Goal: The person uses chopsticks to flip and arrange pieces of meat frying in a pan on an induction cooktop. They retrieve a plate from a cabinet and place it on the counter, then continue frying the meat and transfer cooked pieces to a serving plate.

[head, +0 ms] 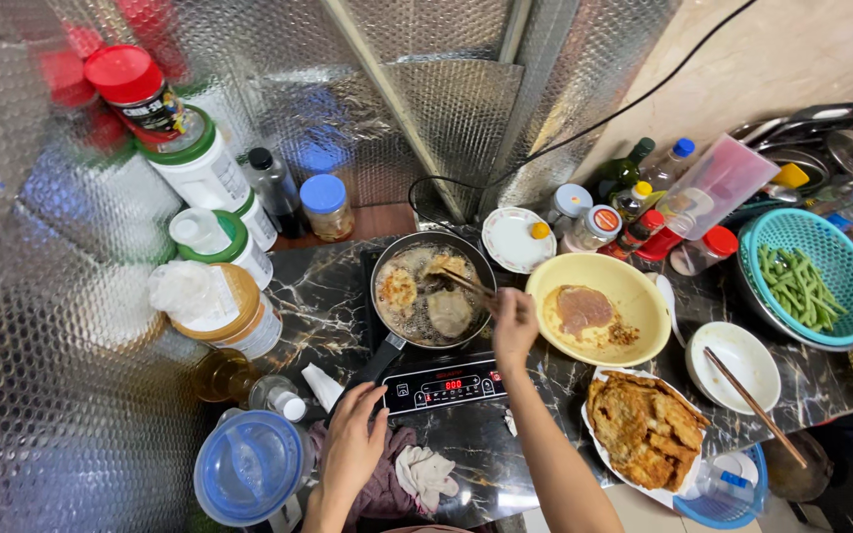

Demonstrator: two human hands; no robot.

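Note:
My right hand [512, 323] holds a pair of wooden chopsticks [466, 283], their tips reaching into a black frying pan [383, 265] on an induction cooker [443, 383]. Three battered pieces fry in bubbling oil there. My left hand [354, 441] rests near the pan's handle [377, 361] and a crumpled cloth [417, 476], fingers spread, holding nothing. Right of the pan, a yellow bowl [634, 296] holds a raw breaded cutlet [583, 308]. In front of it, a white plate [599, 377] carries fried brown cutlets [647, 424].
Jars and bottles with red, green and blue lids stand at left. A blue-lidded container [247, 468] sits near the front left. A white bowl with chopsticks [737, 359], a teal colander of green beans [808, 275], sauce bottles and metal pans crowd the right. Foil covers the walls.

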